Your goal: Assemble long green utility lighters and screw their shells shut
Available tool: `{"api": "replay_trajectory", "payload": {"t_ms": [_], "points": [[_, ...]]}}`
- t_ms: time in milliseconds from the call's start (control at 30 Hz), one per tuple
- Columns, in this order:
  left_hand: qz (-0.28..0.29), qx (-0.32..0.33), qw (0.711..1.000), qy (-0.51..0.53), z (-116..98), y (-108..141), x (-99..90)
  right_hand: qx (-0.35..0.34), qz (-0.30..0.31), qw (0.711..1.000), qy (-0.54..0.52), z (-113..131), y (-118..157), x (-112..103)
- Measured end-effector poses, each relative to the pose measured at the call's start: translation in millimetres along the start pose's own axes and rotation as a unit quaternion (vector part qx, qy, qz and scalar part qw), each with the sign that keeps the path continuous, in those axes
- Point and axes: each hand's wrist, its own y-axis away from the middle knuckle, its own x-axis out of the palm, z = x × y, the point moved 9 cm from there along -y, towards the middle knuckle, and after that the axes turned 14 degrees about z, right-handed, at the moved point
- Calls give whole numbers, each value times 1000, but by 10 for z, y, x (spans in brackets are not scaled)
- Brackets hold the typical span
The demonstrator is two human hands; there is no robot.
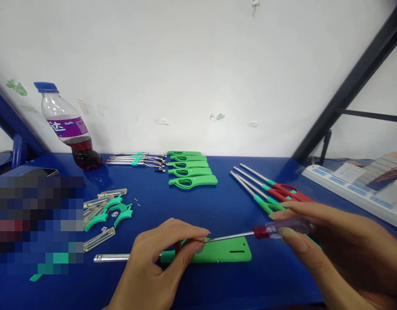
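In my right hand [340,249] is a screwdriver [276,229] with a clear and red handle, its shaft pointing left. The shaft's tip meets the pinched thumb and forefinger of my left hand [166,258]. Whatever small piece those fingertips hold is too small to name. Beneath them a green lighter [227,252] lies flat on the blue table, its metal tube [111,258] sticking out to the left behind my left hand. The lighter's middle is partly hidden by my fingers.
Green casings [198,180] lie near the wall beside metal rods [130,160]. Several clear tanks [100,239] and teal triggers [124,214] are at left, below a bottle [72,129]. Red and green lighters [284,189] and a power strip [353,193] lie right.
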Motion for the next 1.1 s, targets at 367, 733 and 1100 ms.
{"api": "replay_trajectory", "payload": {"t_ms": [367, 733, 1100], "points": [[47, 182, 975, -119, -419, -223, 788, -33, -3, 999, -33, 105, -20, -66], [92, 117, 968, -204, -237, -301, 1117, -73, 69, 995, -17, 299, -119, 164], [156, 57, 949, -267, -100, -177, 1076, -63, 97, 993, -4, 156, -235, 254]]}}
